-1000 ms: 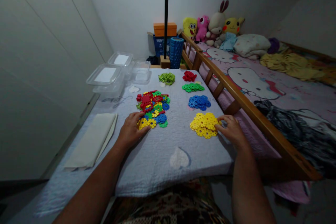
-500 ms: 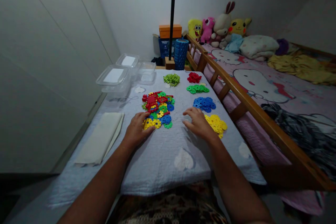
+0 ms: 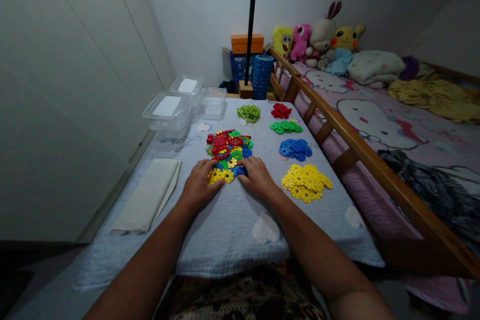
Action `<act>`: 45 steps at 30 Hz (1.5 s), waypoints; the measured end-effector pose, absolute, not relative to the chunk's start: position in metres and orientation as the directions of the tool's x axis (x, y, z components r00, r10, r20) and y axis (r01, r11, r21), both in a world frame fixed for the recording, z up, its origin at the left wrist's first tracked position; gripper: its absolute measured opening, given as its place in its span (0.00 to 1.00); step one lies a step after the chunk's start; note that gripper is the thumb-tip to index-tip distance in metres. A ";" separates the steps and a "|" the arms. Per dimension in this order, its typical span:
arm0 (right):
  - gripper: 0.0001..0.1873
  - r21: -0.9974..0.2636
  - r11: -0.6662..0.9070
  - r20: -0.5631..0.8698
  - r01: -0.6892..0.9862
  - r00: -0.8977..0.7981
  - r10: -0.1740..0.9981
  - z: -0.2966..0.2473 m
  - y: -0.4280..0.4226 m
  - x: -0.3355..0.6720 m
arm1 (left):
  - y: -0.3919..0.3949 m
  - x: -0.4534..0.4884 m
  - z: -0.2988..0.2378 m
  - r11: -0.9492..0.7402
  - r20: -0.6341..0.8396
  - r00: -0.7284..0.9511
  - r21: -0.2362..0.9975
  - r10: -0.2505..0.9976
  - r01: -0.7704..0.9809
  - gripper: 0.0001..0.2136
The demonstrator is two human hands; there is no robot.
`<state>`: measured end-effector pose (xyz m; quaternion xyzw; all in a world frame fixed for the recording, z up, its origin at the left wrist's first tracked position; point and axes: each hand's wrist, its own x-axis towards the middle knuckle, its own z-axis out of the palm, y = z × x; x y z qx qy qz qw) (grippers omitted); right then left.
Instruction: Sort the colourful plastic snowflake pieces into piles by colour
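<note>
Your left hand (image 3: 198, 186) and your right hand (image 3: 257, 178) both rest on the near edge of the mixed pile (image 3: 228, 152) of red, green, blue and yellow plastic discs, which lies a little left of the middle of the pale quilted cover (image 3: 225, 225) that carries everything. Your left fingers (image 3: 216, 186) are loosely curled and lie against the yellow discs at the pile's near left side; your right fingers (image 3: 247, 164) are bent over the blue discs at its near right side (whether either hand actually pinches a disc, you cannot tell from here, since the fingertips hide it). The two hands sit just beside each other, with only a few discs showing between them. Toward the right edge of the cover the sorted heaps run in a line from near to far: the yellow heap (image 3: 306, 182) close to your right wrist but apart from it, then the blue heap (image 3: 295, 149), the green heap (image 3: 285, 127) and the red heap (image 3: 281, 110). A lime-green heap (image 3: 248, 112) sits at the far edge, beyond the mixed pile. At the far left corner stand clear plastic boxes (image 3: 170, 110), and a folded white cloth (image 3: 148, 200) lies along the left edge. The wooden bed rail (image 3: 360, 152) runs alongside the right edge.
</note>
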<state>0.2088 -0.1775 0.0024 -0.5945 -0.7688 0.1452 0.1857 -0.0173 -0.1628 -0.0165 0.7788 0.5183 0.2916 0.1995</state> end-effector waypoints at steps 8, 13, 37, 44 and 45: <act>0.08 -0.549 0.247 0.182 0.799 -0.174 0.968 0.003 -0.173 0.222 | -0.161 -0.016 -0.020 -0.378 0.255 0.280 0.606 0.926 0.700 0.24; 0.07 -0.617 0.181 0.199 0.766 -0.071 0.977 0.020 -0.159 0.262 | -0.161 -0.017 -0.019 -0.376 0.241 0.288 0.607 0.927 0.700 0.23; 0.09 -0.611 0.261 0.116 0.747 -0.242 0.963 0.005 -0.181 0.231 | -0.162 -0.017 -0.019 -0.393 0.255 0.299 0.593 0.920 0.703 0.23; 0.03 -0.597 0.264 0.236 0.757 -0.149 0.960 0.021 -0.167 0.262 | -0.161 -0.019 -0.022 -0.384 0.248 0.293 0.593 0.923 0.708 0.23; 0.03 -0.599 0.236 0.252 0.765 -0.099 0.963 0.026 -0.162 0.275 | -0.161 -0.018 -0.022 -0.386 0.250 0.294 0.593 0.923 0.707 0.23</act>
